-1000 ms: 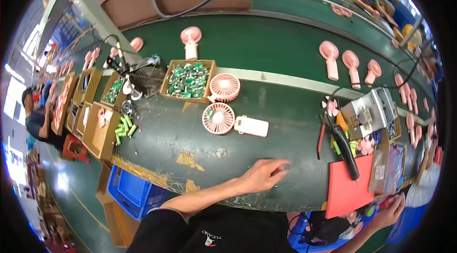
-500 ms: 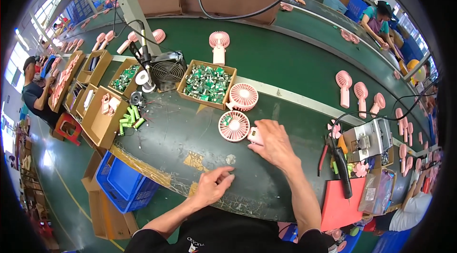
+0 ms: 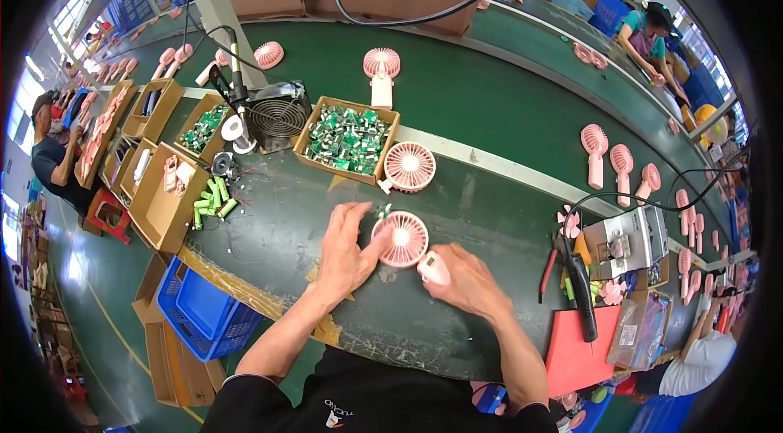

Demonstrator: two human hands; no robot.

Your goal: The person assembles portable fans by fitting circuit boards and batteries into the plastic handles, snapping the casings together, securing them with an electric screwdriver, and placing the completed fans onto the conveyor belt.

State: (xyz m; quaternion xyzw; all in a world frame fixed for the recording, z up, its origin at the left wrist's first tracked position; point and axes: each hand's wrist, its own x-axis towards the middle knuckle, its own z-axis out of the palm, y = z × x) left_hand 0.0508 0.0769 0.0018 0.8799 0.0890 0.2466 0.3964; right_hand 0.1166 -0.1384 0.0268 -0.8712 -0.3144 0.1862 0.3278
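A pink handheld fan [image 3: 404, 239] lies over the dark workbench, its round grille tilted up. My right hand [image 3: 469, 280] is closed round its pink handle [image 3: 434, 269]. On the grille's other side is my left hand [image 3: 346, 252], fingers and thumb apart, the thumb at the grille's rim. Between its fingertips and the grille a small green circuit board [image 3: 383, 211] shows; whether the fingers touch it I cannot tell. A second fan head [image 3: 409, 166] rests just beyond, beside a cardboard box [image 3: 336, 168] of circuit boards.
At left are a cardboard tray [image 3: 159, 209], green battery cells [image 3: 214, 198], a solder spool [image 3: 234, 128] and a black blower fan [image 3: 279, 119]. A soldering iron [image 3: 581, 290] and red sheet [image 3: 581, 351] lie at right. Several pink fans [image 3: 382, 78] lie on the green belt [image 3: 489, 99] behind.
My left hand has moved up and forward from the bench's near side to the fan's grille. The fan in my right hand has shifted slightly nearer to me.
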